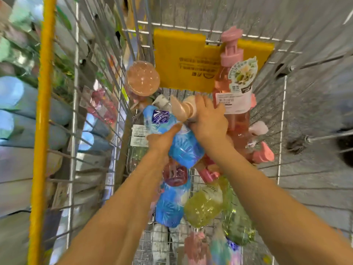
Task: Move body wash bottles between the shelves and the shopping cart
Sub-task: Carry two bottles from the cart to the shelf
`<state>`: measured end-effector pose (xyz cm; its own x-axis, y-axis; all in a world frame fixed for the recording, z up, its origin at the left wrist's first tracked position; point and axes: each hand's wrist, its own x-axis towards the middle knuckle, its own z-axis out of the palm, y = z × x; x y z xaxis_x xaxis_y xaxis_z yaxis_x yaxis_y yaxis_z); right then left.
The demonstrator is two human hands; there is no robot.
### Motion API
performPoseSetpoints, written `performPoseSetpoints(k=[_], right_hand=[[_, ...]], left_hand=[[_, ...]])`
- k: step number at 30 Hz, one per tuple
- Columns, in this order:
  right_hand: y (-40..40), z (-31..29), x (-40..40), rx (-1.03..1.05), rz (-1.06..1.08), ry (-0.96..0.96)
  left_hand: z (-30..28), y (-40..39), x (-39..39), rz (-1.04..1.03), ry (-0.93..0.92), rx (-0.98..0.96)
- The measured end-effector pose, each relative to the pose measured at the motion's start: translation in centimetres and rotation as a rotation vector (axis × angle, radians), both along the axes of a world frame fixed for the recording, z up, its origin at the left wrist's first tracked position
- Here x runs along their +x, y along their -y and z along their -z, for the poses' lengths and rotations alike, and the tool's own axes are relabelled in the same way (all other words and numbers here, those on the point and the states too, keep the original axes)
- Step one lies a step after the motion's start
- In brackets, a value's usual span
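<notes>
Both my arms reach down into the wire shopping cart [282, 115], which holds several body wash bottles. My right hand [209, 119] grips the neck of a bottle just below its beige pump head [181, 109]. My left hand [164, 139] touches the blue patterned bottle [183, 146] with an extended finger near its top. A tall pink pump bottle [235, 88] stands upright against the cart's far right corner. A second blue bottle [172, 205] and a yellow-green bottle [204, 209] lie lower in the cart.
A yellow plastic panel [181, 60] hangs on the cart's far wall. A round peach-coloured bottle [142, 78] leans at the far left. Store shelves [17, 115] with blurred bottles run along the left, behind the cart's yellow bar [43, 111]. Grey floor lies to the right.
</notes>
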<state>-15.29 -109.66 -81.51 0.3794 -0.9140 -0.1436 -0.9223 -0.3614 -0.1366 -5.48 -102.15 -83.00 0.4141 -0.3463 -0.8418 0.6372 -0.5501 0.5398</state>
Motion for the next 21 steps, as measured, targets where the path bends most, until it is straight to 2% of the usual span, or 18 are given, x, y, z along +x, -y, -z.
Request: performPoseSetpoints(k=[8, 13, 18, 21], right_hand=[[0.1, 1.3, -0.3, -0.242, -0.074, 0.0], [-0.8, 1.0, -1.7, -0.229, -0.136, 0.259], [-2.0, -2.0, -2.5, -0.007, -0.133, 0.607], [-2.7, -6.0, -3.3, 0.12, -0.021, 0.808]], left_hand=[[-2.5, -1.9, -1.8, 0.072, 0.023, 0.017], [-3.4, -3.4, -2.2, 0.099, 0.065, -0.01], [-4.6, -5.7, -2.9, 0.266, 0.233, -0.114], [-6.9, -6.7, -3.1, 0.366, 0.313, -0.118]])
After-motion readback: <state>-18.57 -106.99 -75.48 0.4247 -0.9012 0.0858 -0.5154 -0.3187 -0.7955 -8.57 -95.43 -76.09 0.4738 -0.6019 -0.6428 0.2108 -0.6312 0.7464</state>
